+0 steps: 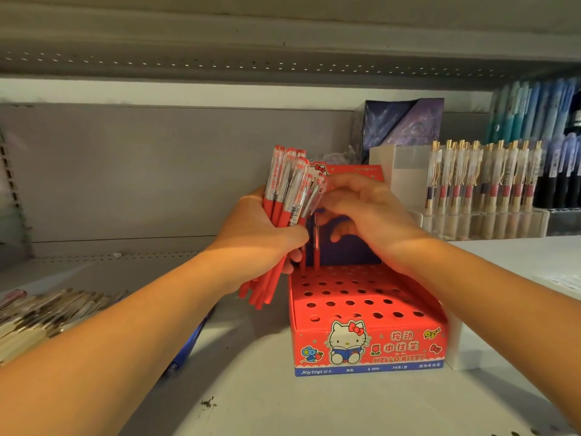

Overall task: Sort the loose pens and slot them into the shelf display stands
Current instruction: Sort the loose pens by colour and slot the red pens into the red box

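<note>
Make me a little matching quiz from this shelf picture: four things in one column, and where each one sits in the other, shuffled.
Things:
1. red pens
2. red stand
3. gold-clipped pens
4. loose pen pile

Places:
a. lying flat at the left of the shelf
b. upright in a clear holder at the right
c. gripped in the left hand
d. mid-shelf, most holes empty

Pairs: 1-c, 2-d, 3-b, 4-a.
</note>
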Action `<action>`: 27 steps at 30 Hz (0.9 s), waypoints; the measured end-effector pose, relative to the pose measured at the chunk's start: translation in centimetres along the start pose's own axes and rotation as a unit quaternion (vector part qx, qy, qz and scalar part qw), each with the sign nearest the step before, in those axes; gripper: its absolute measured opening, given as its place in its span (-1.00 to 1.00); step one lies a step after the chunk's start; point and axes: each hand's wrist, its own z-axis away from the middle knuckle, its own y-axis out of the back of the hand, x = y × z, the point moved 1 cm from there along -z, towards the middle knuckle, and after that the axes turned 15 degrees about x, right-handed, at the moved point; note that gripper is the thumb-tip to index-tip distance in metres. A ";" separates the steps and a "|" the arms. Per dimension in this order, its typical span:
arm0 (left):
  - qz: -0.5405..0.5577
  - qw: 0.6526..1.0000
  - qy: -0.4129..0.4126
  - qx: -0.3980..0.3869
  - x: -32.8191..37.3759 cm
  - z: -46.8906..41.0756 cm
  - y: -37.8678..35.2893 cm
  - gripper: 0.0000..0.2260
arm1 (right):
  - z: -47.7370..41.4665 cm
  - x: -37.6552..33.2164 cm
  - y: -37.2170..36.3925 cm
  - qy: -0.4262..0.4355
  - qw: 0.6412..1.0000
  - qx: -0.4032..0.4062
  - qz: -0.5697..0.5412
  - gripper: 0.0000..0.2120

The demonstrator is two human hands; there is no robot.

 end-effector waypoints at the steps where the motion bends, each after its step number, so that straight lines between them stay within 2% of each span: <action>1: 0.003 1.000 0.003 -0.002 0.0 0.1 0.0 -0.80 | 0.2 -0.5 -0.2 -0.025 0.998 -0.016 -0.059 -0.81; 3: 0.005 1.000 0.010 -0.015 0.0 0.2 -0.2 -0.82 | 0.6 -1.0 -0.4 -0.040 0.994 -0.032 -0.094 -0.83; 7: 0.013 1.000 0.013 -0.019 -0.3 0.1 -0.3 -0.83 | 1.0 -1.3 -0.7 -0.050 0.994 -0.030 -0.088 -0.80; 11: 0.039 0.999 0.017 -0.007 -0.4 -0.1 -0.3 -0.89 | 0.6 -1.7 -0.5 -0.070 0.990 0.021 -0.122 -0.71; 14: 0.067 0.998 0.015 0.003 -0.4 -0.2 -0.4 -0.86 | 0.4 -1.8 -0.1 -0.075 0.984 0.065 -0.145 -0.74; 20: 0.038 0.998 -0.002 0.043 -0.6 -0.9 -0.1 -0.87 | -0.6 -1.4 1.3 -0.064 0.977 0.120 -0.166 -0.76; 22: 0.029 0.998 -0.001 0.047 -0.8 -1.0 0.0 -0.87 | -0.9 -1.2 1.7 -0.050 0.981 0.122 -0.141 -0.75; 27: 0.004 1.000 -0.026 0.014 -0.8 -0.8 -0.1 -0.84 | -0.9 -0.3 1.7 0.025 0.994 0.101 0.037 -0.71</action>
